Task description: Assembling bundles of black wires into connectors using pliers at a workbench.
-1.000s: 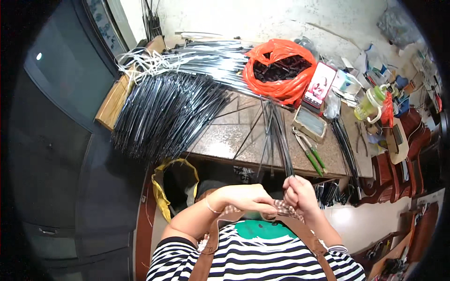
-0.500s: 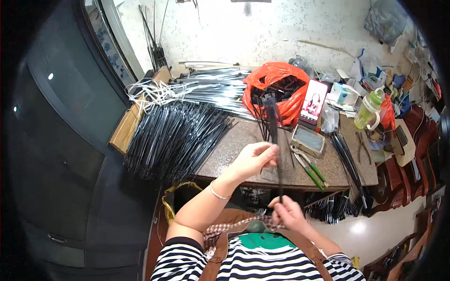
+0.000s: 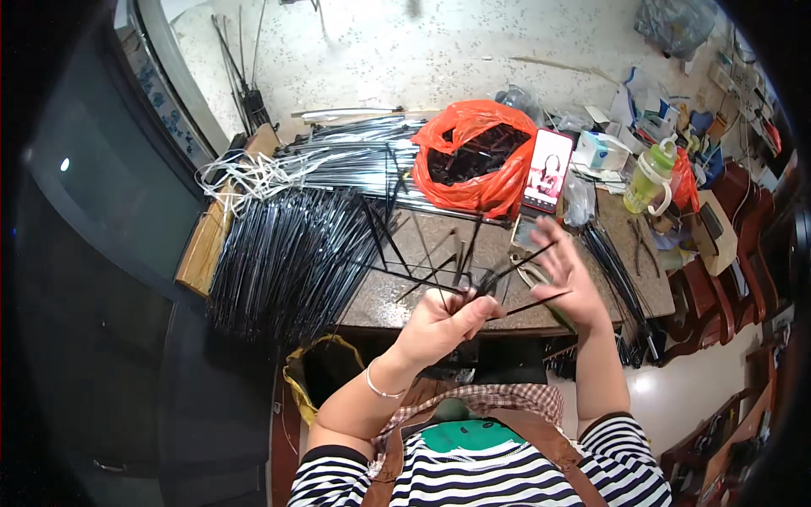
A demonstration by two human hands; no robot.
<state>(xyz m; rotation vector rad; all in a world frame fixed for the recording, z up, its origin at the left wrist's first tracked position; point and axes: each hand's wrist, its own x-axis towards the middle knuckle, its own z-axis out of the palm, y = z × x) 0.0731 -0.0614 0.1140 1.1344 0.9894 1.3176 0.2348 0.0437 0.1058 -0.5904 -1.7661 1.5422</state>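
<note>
My left hand [image 3: 443, 328] is closed around the hub of a black umbrella frame [image 3: 484, 282], whose thin ribs splay out in several directions over the table front. My right hand [image 3: 568, 275] is raised at the frame's right side, fingers spread apart, with rib ends crossing by its palm and fingers. Whether it touches them I cannot tell. Left of the frame lies a thick pile of black ribs [image 3: 287, 262]. Behind it stands a red plastic bag [image 3: 439, 196] full of small black parts. A small box [image 3: 525, 230] is partly hidden behind my right hand.
A phone [image 3: 547, 173] leans upright beside the bag. Further right are a green bottle [image 3: 649, 182] and a bundle of black rods [image 3: 621, 283] over the table edge. White ties [image 3: 253, 182] and silvery rods [image 3: 355, 160] lie at the back left. Pliers [image 3: 534, 275] sit behind my right hand.
The frame has gone from a narrow upright bundle to splayed ribs. My right hand has risen from low near my body to the frame's right side and opened; my left hand has lowered slightly.
</note>
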